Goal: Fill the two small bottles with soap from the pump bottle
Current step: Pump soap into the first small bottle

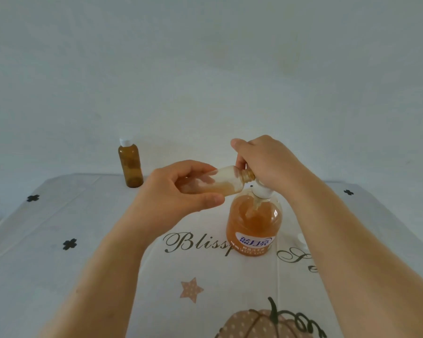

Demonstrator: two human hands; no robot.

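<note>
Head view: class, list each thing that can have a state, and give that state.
pump bottle: upright, nearly full.
held small bottle: uncapped, tipped sideways, mouth at the pump bottle's spout, partly filled.
far small bottle: capped, upright on the table.
left hand: grips the held small bottle.
right hand: curled over the pump bottle's top.

Plain pale wall (205, 57) with faint marks, soft even light, bench (59, 240) under a white cloth printed with black clovers, script lettering, a star, a pumpkin, perhaps a fold line.
</note>
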